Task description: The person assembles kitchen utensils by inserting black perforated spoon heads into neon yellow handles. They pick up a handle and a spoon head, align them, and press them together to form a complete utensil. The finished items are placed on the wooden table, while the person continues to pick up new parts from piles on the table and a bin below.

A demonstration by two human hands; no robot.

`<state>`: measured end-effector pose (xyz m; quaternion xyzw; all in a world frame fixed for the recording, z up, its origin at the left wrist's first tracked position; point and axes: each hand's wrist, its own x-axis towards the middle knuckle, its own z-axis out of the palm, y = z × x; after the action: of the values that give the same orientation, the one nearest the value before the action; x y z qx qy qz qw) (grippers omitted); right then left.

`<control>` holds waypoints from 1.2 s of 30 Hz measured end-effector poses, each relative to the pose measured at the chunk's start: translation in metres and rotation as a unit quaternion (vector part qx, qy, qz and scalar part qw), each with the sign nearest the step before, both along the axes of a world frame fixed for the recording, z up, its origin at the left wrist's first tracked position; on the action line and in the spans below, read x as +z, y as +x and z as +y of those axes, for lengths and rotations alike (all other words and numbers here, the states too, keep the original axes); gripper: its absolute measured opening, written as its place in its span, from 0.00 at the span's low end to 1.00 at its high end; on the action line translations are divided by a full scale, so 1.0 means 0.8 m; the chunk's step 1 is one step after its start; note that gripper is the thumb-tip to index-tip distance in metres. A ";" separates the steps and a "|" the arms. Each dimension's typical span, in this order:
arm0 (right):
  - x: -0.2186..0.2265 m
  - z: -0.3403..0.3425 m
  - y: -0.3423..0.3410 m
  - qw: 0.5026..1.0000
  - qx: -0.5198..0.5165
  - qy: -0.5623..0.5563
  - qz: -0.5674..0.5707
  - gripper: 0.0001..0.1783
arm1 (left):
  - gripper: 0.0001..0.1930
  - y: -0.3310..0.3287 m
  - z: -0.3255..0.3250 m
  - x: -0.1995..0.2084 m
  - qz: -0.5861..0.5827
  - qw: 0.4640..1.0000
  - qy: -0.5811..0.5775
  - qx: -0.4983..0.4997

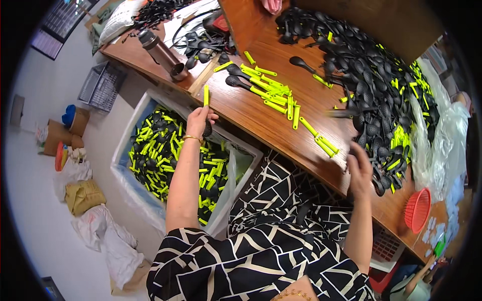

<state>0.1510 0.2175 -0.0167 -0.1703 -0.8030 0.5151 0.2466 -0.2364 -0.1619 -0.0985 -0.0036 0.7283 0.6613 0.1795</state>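
Left hand: closed around a utensil with a yellow-green handle. Handle pokes up at 12 o'clock, a dark part shows just below the fingers. Hand sits by the front edge of the wooden table, above the bin's far side.

Right hand: fingers part-curled, low by the table edge, motion-blurred. Can't tell if it's gripping anything. A blurred dark utensil shows at its 11 (too smeared to identify).

From the left hand: lined bin at 7, filled with black utensils with yellow-green handles. Loose group of yellow-green handles on the table at 2 to 3, some with black spoon heads attached. Metal flask at 11, standing on the table. Grey wire crate at 10, on the floor. Tan sack at 8, white sacks at 7.

From the right hand: big heap of black utensils at 12 to 1, yellow-green bits mixed in. Clear plastic bag at 2 to 3. Red basket at 4.
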 end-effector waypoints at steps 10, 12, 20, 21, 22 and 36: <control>0.026 -0.145 -0.273 0.947 0.254 0.195 -0.035 0.21 | 0.10 -0.051 -0.039 0.035 -0.070 0.987 0.008 -0.144; 0.025 -0.159 -0.310 0.929 0.290 0.226 -0.043 0.22 | 0.09 -0.062 -0.045 0.042 -0.111 0.983 0.022 -0.145; -0.006 -0.191 -0.391 0.916 0.280 0.287 -0.018 0.26 | 0.10 -0.077 -0.065 0.049 -0.145 0.973 0.030 -0.176; 0.001 -0.194 -0.397 0.927 0.278 0.254 0.014 0.26 | 0.10 -0.078 -0.067 0.049 -0.147 0.973 0.041 -0.175; 0.005 -0.196 -0.402 0.935 0.274 0.219 0.045 0.26 | 0.10 -0.079 -0.067 0.048 -0.138 0.973 0.030 -0.181; 0.000 -0.180 -0.378 0.968 0.250 0.012 -0.024 0.25 | 0.17 -0.032 -0.044 0.021 0.064 0.992 -0.085 -0.061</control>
<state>-0.1515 0.0732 -0.0168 0.0269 -0.8321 0.5462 0.0924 -0.2622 -0.1970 -0.0814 0.0682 0.7908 0.5836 0.1716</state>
